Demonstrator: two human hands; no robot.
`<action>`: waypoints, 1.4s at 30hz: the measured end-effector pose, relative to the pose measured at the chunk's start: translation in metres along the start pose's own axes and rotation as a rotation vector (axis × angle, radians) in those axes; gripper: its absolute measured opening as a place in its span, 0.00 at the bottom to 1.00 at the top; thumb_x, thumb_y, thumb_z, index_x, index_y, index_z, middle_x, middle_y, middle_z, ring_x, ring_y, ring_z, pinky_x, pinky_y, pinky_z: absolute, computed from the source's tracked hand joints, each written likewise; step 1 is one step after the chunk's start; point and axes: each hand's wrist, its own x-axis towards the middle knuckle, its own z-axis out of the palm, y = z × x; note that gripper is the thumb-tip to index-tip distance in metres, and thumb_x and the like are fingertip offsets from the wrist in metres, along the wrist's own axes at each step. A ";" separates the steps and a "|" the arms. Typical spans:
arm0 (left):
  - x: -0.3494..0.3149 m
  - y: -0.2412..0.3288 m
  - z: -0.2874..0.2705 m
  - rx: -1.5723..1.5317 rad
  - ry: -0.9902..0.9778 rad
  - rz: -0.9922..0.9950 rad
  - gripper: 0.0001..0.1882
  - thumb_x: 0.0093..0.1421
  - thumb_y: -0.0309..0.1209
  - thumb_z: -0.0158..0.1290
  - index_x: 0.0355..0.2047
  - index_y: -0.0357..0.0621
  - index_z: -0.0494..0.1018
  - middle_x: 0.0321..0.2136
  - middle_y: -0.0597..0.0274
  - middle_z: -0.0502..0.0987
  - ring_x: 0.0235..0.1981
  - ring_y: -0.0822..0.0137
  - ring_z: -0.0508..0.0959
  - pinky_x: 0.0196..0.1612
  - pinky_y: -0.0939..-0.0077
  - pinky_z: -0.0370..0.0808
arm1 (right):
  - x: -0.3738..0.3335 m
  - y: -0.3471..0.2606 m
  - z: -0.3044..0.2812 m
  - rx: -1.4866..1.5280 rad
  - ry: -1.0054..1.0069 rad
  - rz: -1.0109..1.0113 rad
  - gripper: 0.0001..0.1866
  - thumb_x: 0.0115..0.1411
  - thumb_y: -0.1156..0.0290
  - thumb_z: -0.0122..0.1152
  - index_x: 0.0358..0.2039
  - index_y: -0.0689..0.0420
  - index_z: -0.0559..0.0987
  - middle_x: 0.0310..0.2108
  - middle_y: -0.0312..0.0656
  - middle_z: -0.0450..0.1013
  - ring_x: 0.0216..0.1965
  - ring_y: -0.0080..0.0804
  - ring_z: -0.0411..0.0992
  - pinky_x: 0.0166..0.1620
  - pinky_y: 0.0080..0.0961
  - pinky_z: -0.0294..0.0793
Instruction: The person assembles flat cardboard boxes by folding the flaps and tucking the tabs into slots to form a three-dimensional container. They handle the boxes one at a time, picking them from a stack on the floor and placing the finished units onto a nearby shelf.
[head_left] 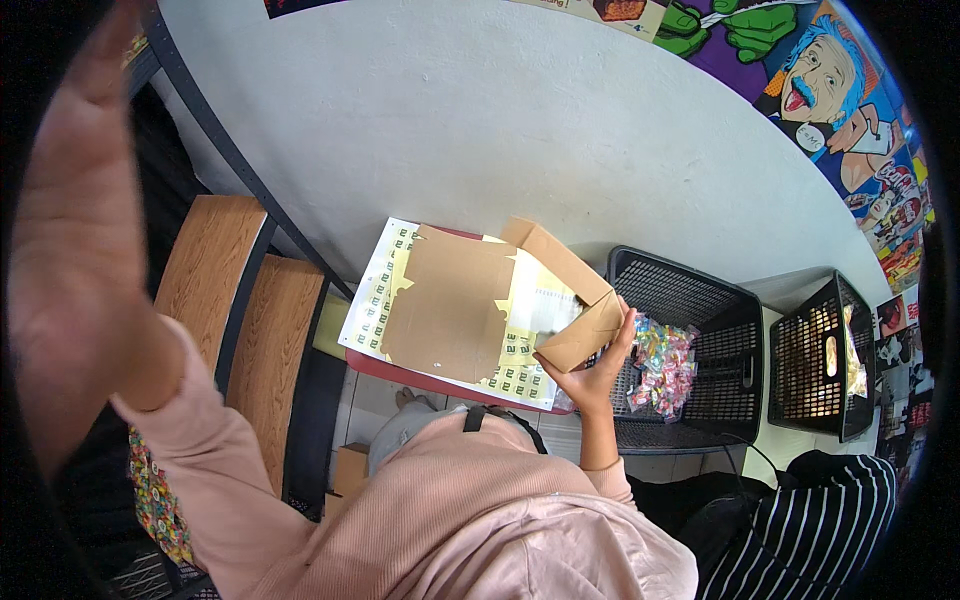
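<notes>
My right hand [597, 375] grips the near right corner of a small open cardboard box [585, 335], its thumb at the lower edge and fingers along the side. The box stands tilted, one long flap [550, 252] pointing toward the wall. Close to the camera at the far left, my left hand [80, 230] is raised and blurred, its fingers stretched upward with nothing visible in them; the fingertips run into the dark rim. A flat brown cardboard sheet [450, 300] with notched edges lies beside the box, on a white and yellow printed sheet [370, 310].
The sheets lie on a red table [375, 367]. To the right, a black plastic crate [725, 350] contains small colourful wrapped packets [665, 375]; a second black crate [800, 370] stands beyond. Wood-topped shelves [215, 260] are at left. Striped black fabric [810, 520] lies lower right.
</notes>
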 end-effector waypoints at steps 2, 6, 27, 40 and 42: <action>-0.026 -0.022 0.028 -0.271 -0.037 -0.138 0.28 0.55 0.51 0.39 0.44 0.39 0.61 0.32 0.56 0.65 0.31 0.66 0.65 0.36 0.76 0.63 | 0.003 0.005 0.006 -0.011 0.057 -0.095 0.67 0.25 0.62 0.75 0.58 0.59 0.36 0.54 0.51 0.46 0.55 0.46 0.50 0.56 0.40 0.49; -0.127 -0.040 0.074 -0.736 -0.611 -1.066 0.27 0.51 0.53 0.46 0.37 0.39 0.64 0.38 0.55 0.67 0.35 0.69 0.69 0.36 0.77 0.67 | 0.010 -0.003 0.013 -0.134 0.185 -0.369 0.59 0.35 0.57 0.70 0.58 0.49 0.36 0.51 0.50 0.50 0.53 0.45 0.52 0.56 0.53 0.45; -0.228 -0.008 0.156 -0.410 -0.306 -0.890 0.22 0.45 0.32 0.58 0.38 0.34 0.65 0.34 0.49 0.70 0.35 0.53 0.71 0.36 0.68 0.68 | 0.021 -0.034 0.082 0.242 -0.019 -0.540 0.51 0.42 0.52 0.63 0.58 0.39 0.38 0.55 0.50 0.49 0.57 0.48 0.47 0.57 0.52 0.40; -0.289 -0.039 0.079 0.243 -0.675 -0.319 0.22 0.50 0.34 0.51 0.47 0.44 0.63 0.45 0.56 0.66 0.48 0.57 0.64 0.51 0.64 0.60 | 0.061 -0.023 0.075 1.337 -0.317 0.824 0.39 0.53 0.43 0.41 0.57 0.56 0.48 0.55 0.49 0.51 0.54 0.46 0.54 0.48 0.45 0.61; -0.309 -0.048 0.067 0.240 -0.652 -0.407 0.20 0.53 0.38 0.49 0.45 0.46 0.63 0.43 0.59 0.67 0.48 0.60 0.65 0.52 0.67 0.60 | 0.067 -0.029 0.076 1.456 -0.405 0.868 0.34 0.55 0.45 0.39 0.55 0.56 0.54 0.53 0.47 0.55 0.53 0.41 0.57 0.47 0.44 0.61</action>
